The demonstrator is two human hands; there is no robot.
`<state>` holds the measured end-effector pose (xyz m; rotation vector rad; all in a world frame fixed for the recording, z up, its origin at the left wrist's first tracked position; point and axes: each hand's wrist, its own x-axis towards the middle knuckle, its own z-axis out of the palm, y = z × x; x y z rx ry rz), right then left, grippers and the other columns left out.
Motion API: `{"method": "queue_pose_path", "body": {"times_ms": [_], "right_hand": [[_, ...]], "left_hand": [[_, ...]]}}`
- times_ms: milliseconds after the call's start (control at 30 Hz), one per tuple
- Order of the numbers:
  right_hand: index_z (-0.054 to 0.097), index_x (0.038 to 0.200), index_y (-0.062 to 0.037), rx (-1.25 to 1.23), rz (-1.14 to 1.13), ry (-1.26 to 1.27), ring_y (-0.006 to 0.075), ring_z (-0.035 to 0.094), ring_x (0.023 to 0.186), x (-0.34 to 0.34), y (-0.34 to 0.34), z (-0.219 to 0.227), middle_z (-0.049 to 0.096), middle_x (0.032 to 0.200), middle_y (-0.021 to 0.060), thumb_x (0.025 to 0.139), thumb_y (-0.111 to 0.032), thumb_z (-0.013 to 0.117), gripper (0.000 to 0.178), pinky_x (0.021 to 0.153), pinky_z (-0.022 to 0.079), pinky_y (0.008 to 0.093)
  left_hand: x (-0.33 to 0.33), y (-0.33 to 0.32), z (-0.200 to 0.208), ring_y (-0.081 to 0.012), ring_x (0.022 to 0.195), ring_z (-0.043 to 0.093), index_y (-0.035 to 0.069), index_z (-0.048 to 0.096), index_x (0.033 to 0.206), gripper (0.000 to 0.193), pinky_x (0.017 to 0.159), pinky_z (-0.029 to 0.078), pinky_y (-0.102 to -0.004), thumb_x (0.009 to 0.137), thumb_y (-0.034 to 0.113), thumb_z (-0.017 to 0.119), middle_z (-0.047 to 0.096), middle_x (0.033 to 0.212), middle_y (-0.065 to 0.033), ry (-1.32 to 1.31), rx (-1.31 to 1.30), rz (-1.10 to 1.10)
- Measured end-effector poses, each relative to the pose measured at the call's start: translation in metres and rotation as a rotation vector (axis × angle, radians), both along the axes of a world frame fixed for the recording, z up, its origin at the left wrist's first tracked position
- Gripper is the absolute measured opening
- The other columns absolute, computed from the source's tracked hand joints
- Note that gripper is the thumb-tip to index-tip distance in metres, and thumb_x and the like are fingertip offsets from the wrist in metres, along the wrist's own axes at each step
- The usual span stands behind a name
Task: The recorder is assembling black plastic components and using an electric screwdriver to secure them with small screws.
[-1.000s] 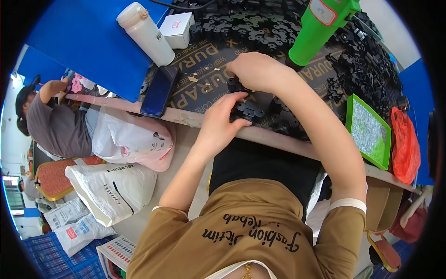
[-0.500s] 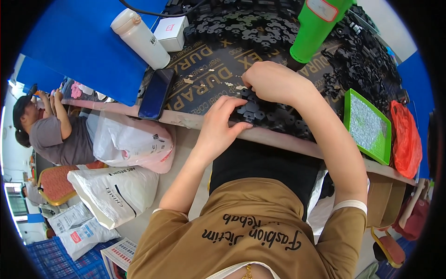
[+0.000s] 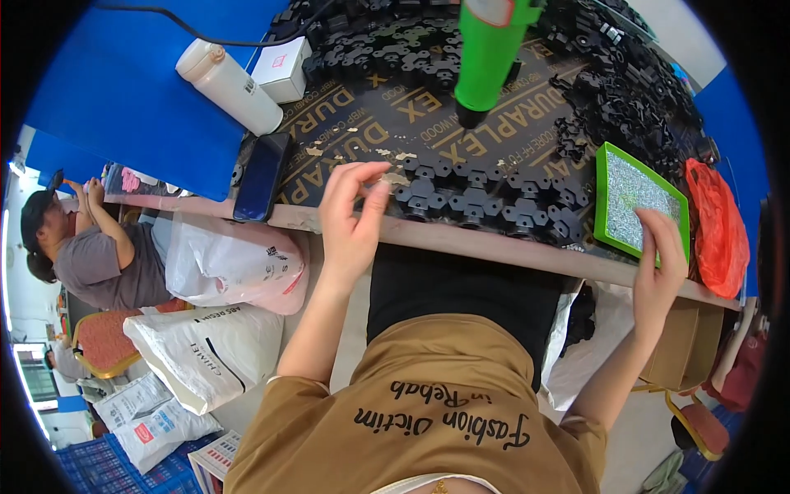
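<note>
My left hand (image 3: 352,216) hovers at the left end of a row of black plastic parts (image 3: 473,202), thumb and fingers apart with nothing seen between them. These flat-lobed parts stand side by side along the table's near edge. My right hand (image 3: 663,251) reaches over the near rim of a green tray (image 3: 601,198). Its fingertips are bunched at the small silver pieces (image 3: 646,193) in the tray; whatever they pinch is too small to make out. Above the row hangs a green power tool (image 3: 491,62) with a dark tip, which neither hand touches.
Many black parts (image 3: 395,53) are heaped at the back and right. A phone (image 3: 263,177), a white flask (image 3: 230,86) and a white box (image 3: 282,70) lie at left. A red bag (image 3: 714,230) sits beside the tray. Another person (image 3: 90,230) works far left.
My right hand has left the black parts and moved right to the green tray. My left hand has drawn back leftward off the parts. The green tool appears further left.
</note>
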<state>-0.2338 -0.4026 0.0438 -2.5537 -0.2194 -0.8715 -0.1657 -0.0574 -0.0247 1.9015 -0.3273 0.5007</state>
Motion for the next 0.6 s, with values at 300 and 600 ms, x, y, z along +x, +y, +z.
{"method": "queue_pose_path", "body": {"times_ms": [300, 600], "right_hand": [[0.063, 0.098, 0.0018, 0.16, -0.217, 0.075, 0.025, 0.063, 0.091, -0.05, -0.043, -0.049, 0.064, 0.097, 0.0139, 0.086, 0.006, 0.053, 0.016, 0.083, 0.047, 0.0304], [0.064, 0.097, 0.002, 0.223, -0.141, 0.028, 0.0226, 0.063, 0.083, -0.047, -0.026, -0.057, 0.065, 0.09, 0.0123, 0.086, 0.007, 0.054, 0.015, 0.077, 0.048, 0.03]], "left_hand": [[0.051, -0.013, 0.035, -0.0226, 0.089, 0.061, 0.004, 0.064, 0.103, 0.02, 0.075, 0.048, -0.03, 0.084, 0.009, 0.063, 0.062, 0.1, -0.0109, 0.122, 0.451, -0.223], [0.109, 0.001, 0.022, -0.0111, 0.086, 0.059, 0.0, 0.066, 0.102, 0.026, 0.079, 0.047, -0.0267, 0.089, 0.023, 0.063, 0.068, 0.092, -0.0061, 0.641, 0.402, -0.547]]}}
